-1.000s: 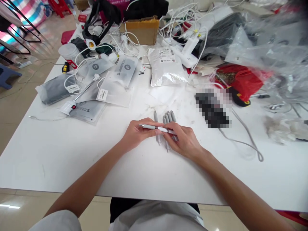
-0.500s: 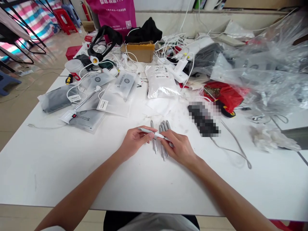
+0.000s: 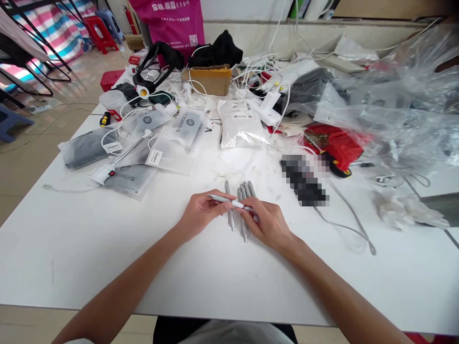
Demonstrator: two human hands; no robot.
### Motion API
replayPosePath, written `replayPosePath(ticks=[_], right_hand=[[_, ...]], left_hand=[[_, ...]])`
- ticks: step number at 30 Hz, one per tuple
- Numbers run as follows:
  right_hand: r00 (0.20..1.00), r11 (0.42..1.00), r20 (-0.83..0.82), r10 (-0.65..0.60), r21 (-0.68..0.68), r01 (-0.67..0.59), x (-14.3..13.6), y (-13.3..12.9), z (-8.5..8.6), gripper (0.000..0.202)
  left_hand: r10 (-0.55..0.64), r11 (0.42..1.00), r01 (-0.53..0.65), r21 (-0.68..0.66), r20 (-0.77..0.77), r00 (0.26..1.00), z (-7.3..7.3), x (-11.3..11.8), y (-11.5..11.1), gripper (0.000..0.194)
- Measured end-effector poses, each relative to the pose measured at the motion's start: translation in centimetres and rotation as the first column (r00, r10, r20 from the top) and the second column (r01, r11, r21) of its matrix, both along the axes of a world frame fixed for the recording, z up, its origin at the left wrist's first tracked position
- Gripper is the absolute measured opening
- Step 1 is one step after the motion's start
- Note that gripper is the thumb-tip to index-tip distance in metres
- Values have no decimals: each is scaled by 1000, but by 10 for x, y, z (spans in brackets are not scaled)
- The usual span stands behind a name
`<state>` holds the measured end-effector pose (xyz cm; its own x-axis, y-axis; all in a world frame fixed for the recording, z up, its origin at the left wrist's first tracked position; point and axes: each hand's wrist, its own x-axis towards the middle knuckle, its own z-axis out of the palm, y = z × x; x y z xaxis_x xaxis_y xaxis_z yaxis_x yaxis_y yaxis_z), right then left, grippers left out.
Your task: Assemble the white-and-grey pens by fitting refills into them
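Note:
A grey and white pen (image 3: 236, 204) is held sideways between both hands, just above the table. My left hand (image 3: 202, 212) pinches its grey end, with the thumb on the near side. My right hand (image 3: 267, 220) grips the other end, and its fingers cover part of that end. Beneath the held pen lies a single grey pen (image 3: 230, 220) with a clear end. A bunch of several similar pens (image 3: 245, 188) rests beside it, partly hidden by my right hand.
On the white table (image 3: 172, 282), frosted plastic pouches (image 3: 172, 148) and a lamp holder (image 3: 103, 173) lie left. A white parcel (image 3: 240, 124) stands ahead, before a cardboard box (image 3: 210, 80) and tangled cables. A blurred dark object (image 3: 303, 181), a cord and clear plastic bags (image 3: 390, 105) are at right.
My fingers have shifted slightly along the pen, with less of its white part showing between the hands. The whole view has moved a little; the pens on the table lie as before.

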<state>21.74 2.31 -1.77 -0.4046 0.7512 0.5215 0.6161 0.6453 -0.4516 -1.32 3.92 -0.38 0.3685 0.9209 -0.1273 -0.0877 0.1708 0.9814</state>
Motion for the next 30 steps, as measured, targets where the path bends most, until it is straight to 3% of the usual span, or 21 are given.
replayPosePath(ticks=[3, 19, 23, 30], right_hand=[[999, 999, 24, 47, -3, -47, 1, 1, 3, 17], [999, 999, -9, 38, -21, -38, 0, 0, 2, 5], [998, 997, 11, 67, -30, -66, 1, 1, 4, 16], [998, 996, -4, 62, -63, -63, 0, 0, 2, 9]], left_hand=[[-1, 1000, 1, 13, 11, 1000, -1, -1, 0, 28], [-13, 1000, 13, -1, 39, 999, 0, 1, -1, 27], [-25, 1000, 25, 15, 25, 999, -1, 0, -1, 26], [-28, 1000, 28, 12, 49, 998, -4, 1, 0, 25]])
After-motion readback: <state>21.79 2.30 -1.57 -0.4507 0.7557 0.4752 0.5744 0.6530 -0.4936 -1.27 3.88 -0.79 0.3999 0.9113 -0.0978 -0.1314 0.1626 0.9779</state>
